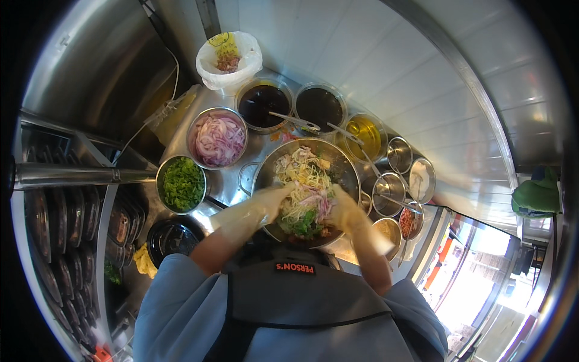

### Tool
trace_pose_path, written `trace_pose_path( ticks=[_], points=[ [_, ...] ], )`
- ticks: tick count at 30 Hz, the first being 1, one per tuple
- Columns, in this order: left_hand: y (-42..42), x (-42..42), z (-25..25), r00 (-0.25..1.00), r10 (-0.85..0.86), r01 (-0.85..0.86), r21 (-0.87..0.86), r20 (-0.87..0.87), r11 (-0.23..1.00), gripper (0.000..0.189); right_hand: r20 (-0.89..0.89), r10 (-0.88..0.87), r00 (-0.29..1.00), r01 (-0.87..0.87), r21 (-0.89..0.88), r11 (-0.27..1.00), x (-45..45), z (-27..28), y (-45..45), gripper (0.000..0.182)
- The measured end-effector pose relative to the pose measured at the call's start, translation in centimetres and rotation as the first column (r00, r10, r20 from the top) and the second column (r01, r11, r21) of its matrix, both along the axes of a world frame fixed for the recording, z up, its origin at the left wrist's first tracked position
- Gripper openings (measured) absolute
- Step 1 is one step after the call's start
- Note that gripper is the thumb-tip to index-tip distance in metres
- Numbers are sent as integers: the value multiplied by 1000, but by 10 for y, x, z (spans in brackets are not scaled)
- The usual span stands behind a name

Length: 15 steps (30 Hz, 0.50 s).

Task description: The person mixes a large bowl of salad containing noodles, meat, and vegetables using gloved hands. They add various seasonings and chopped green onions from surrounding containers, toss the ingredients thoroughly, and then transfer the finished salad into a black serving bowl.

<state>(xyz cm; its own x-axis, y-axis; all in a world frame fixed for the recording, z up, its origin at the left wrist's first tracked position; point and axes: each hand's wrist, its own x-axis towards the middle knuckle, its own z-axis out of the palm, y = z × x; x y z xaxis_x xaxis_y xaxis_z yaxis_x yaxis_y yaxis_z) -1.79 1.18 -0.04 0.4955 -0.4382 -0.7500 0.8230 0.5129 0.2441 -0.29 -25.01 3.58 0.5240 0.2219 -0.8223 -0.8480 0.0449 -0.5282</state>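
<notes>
A wide steel pan with loop handles (267,167) stands before me, holding a mound of pale noodle-like shreds (301,181), sliced red onion (320,201) and chopped green herbs (307,225). My left hand (271,203), in a pale translucent glove, reaches into the mound from the left. Opposite it, my right hand (346,210), gloved the same way, touches the food's right side. Both hands are motion-blurred. Food and blur hide the fingertips, so their grip cannot be made out.
Sliced onions (218,138) and chopped greens (182,184) fill bowls at left. Behind are two tubs of dark liquid (264,104) (319,108), yellow oil (364,133) and a bag-lined bin (212,68). Small steel containers (389,190), peanuts (410,221) and ladles (296,120) crowd the right.
</notes>
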Motion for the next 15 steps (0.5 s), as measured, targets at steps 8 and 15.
trace_pose_path(
  ticks=[8, 15],
  points=[
    [14, 3, 67, 941, -22, -79, 283, 337, 956, 35, -13, -104, 994, 102, -115, 988, 15, -26, -26, 62],
    [17, 37, 75, 701, -649, 279, 724, 295, 631, 47, 81, 388, 918, -309, -468, 828, 58, 13, -3, 73]
  ],
)
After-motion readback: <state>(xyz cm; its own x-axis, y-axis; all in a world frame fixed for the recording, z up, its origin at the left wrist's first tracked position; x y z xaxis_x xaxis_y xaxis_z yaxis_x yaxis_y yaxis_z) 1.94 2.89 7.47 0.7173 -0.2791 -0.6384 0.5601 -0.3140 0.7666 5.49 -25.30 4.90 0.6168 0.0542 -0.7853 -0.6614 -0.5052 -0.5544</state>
